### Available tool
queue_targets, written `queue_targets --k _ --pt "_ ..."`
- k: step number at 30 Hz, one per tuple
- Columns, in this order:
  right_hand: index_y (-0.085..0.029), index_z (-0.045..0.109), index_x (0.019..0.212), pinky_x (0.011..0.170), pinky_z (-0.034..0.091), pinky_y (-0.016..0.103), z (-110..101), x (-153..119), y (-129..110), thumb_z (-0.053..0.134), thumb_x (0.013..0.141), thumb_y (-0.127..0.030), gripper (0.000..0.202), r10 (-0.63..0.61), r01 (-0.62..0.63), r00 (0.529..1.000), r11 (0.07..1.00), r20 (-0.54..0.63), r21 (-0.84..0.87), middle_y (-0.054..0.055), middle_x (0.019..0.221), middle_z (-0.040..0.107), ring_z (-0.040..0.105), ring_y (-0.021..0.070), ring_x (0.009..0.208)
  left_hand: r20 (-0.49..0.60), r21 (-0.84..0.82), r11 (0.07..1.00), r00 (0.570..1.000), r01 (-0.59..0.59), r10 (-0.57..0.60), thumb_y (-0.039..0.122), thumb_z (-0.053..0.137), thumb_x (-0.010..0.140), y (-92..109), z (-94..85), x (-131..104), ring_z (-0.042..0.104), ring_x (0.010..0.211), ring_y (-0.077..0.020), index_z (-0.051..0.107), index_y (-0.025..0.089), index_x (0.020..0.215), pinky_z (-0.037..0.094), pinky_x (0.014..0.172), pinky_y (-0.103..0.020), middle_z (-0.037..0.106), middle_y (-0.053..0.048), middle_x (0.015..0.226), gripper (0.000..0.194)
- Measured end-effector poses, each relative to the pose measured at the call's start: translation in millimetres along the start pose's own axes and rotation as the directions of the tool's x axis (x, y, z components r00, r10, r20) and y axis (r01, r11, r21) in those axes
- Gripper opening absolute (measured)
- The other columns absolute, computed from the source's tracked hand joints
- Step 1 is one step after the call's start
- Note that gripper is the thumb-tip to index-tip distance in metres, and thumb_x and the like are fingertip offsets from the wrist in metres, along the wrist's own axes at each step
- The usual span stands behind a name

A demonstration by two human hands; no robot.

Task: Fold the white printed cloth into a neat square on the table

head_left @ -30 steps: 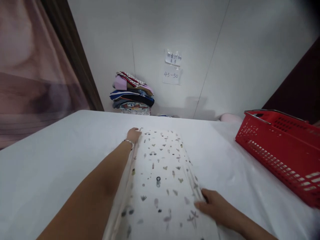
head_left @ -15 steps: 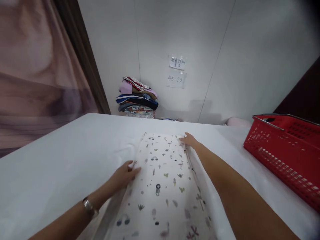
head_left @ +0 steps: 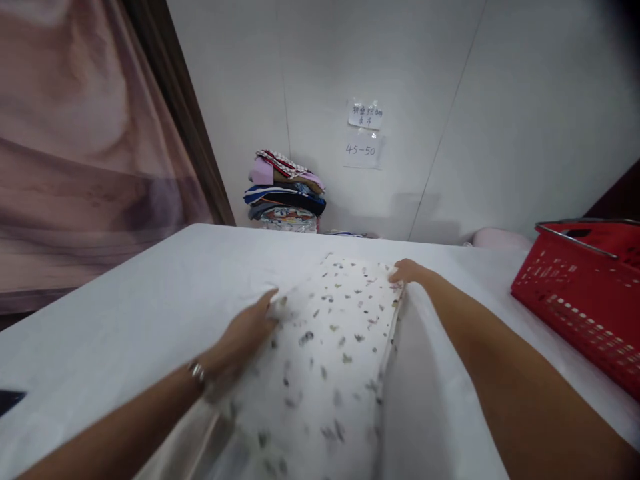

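White cloth (head_left: 343, 340) — lengthwise toward wall (head_left: 240, 87)

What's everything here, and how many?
Printed cloth: 1, white, on table
Table: 1, white, under cloth
Basket: 1, red, right
Fabric pile: 1, many-coloured, beyond table
Paper signs: 2, white, on wall
Wall: 1, grey, back
Curtain: 1, pink and brown, left
Unclear bundle: 1, pink, beyond table
Unclear item: 1, black, left edge
Unclear surface: 1, dark, right edge
Bracelet: 1, silver, left wrist
Left hand: 1, bare, cloth's left edge
Right hand: 1, bare, cloth's far right corner
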State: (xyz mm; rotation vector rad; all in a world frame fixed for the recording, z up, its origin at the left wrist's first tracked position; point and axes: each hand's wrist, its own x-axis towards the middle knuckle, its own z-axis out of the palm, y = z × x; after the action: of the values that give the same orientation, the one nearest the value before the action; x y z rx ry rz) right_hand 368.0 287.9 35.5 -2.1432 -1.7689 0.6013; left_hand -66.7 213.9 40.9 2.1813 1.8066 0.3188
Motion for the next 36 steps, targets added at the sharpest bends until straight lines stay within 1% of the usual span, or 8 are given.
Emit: queue_targets --k 5,8,13,16,18,23,30,36 --pt "-0.013 0.063 0.089 0.059 0.055 0.029 -32 -75 76 0.076 0.060 -0.026 0.034 0.365 -0.379 0.925 0.870 0.103 0.317 0.012 0.091 0.066 0.063 0.0223 0.080 -0.083 0.181 0.965 0.975 -0.189 0.207 0.022 0.053 0.077 32 -15.3 131 0.055 0.112 -0.0215 0.048 0.023 0.129 0.040 0.095 -0.030 0.062 -0.005 0.120 0.052" --pt "-0.016 0.060 0.083 0.064 0.057 0.030 -31 -115 103 0.076 0.060 -0.022 0.028 0.416 -0.490 0.870 0.663 0.266 0.567 0.008 0.087 0.067 0.064 0.0196 0.077 -0.101 0.117 0.958 0.957 -0.262 0.274 0.026 0.054 0.080 69 1.0 149 0.052 0.115 -0.0233 0.052 0.019 0.125 0.039 0.098 -0.032 0.058 -0.007 0.125 0.045" --pt "-0.011 0.060 0.087 0.067 0.056 0.028 -22 -134 111 0.063 0.078 -0.028 0.020 0.389 -0.491 0.866 0.538 0.316 0.685 0.011 0.081 0.068 0.064 0.0153 0.067 -0.066 -0.034 0.842 0.842 -0.538 0.536 0.049 0.043 0.086 97 22.8 56 0.055 0.107 -0.0224 0.061 0.020 0.110 0.042 0.093 -0.035 0.062 -0.007 0.115 0.042" --pt "-0.014 0.058 0.093 0.067 0.056 0.027 -19 -133 103 0.061 0.080 -0.024 0.017 0.409 -0.466 0.875 0.556 0.261 0.688 0.007 0.079 0.067 0.063 0.0140 0.066 -0.032 0.026 0.765 0.764 -0.644 0.644 0.053 0.053 0.079 81 32.1 -11 0.053 0.106 -0.0250 0.060 0.022 0.111 0.041 0.090 -0.040 0.061 -0.007 0.114 0.044" --pt "-0.019 0.056 0.095 0.066 0.055 0.026 -18 -138 96 0.062 0.078 -0.021 0.018 0.428 -0.454 0.876 0.578 0.222 0.678 0.003 0.076 0.066 0.062 0.0125 0.063 0.000 0.091 0.760 0.763 -0.643 0.646 0.042 0.058 0.077 65 37.5 -36 0.053 0.105 -0.0258 0.058 0.022 0.112 0.042 0.088 -0.041 0.060 -0.008 0.114 0.040" --pt "-0.019 0.055 0.099 0.058 0.054 0.025 -15 -182 85 0.064 0.074 -0.020 0.026 0.459 -0.450 0.872 0.616 0.170 0.646 0.000 0.066 0.061 0.057 0.0119 0.053 0.033 0.221 0.777 0.801 -0.589 0.598 0.002 0.041 0.074 37 33.8 -48 0.055 0.094 -0.0222 0.063 0.019 0.095 0.044 0.081 -0.036 0.062 -0.009 0.099 0.035" --pt "-0.018 0.052 0.108 0.049 0.048 0.025 16 -287 89 0.065 0.072 -0.030 0.040 0.455 -0.430 0.884 0.701 0.108 0.569 -0.003 0.058 0.058 0.056 0.0129 0.048 -0.022 0.159 0.739 0.746 -0.655 0.666 0.003 0.037 0.078 14 31.8 -94 0.053 0.104 -0.0209 0.063 0.021 0.102 0.042 0.091 -0.038 0.062 -0.008 0.108 0.039" --pt "-0.017 0.049 0.122 0.071 0.049 0.034 34 -319 79 0.054 0.080 -0.033 0.045 0.289 -0.294 0.908 0.955 -0.304 0.030 0.008 0.089 0.063 0.061 0.0226 0.082 -0.125 0.074 0.828 0.818 -0.556 0.561 0.005 0.045 0.072 12 41.0 -124 0.053 0.106 -0.0217 0.063 0.018 0.105 0.040 0.095 -0.037 0.061 -0.008 0.112 0.040"
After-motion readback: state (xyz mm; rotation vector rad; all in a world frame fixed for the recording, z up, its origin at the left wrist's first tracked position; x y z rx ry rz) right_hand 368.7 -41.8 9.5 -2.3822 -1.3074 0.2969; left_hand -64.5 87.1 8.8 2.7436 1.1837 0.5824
